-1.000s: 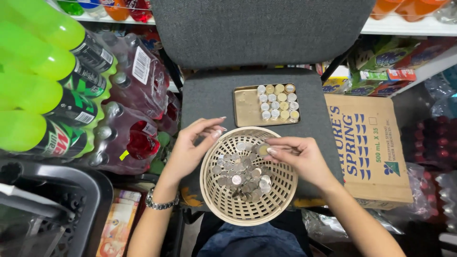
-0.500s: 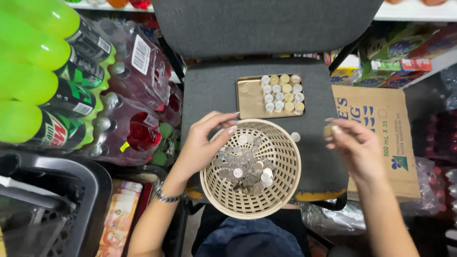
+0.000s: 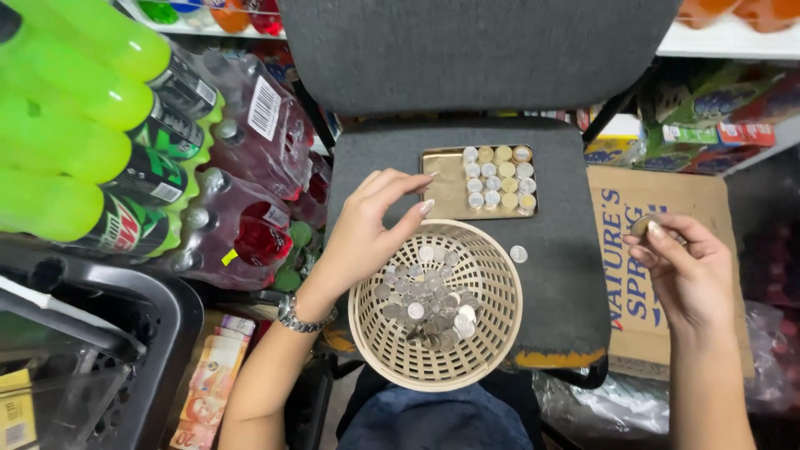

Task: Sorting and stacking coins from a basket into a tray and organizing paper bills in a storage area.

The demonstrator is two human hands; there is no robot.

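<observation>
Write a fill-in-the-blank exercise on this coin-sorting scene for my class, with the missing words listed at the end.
1. The loose coins lie heaped in a round ______.
2. The sorted coins stand in rows in a flat tin on the seat of a ______.
3. The right hand holds a coin out over a cardboard ______.
4. A wristwatch is worn on the ______ wrist.

Missing words: basket; chair; box; left
</observation>
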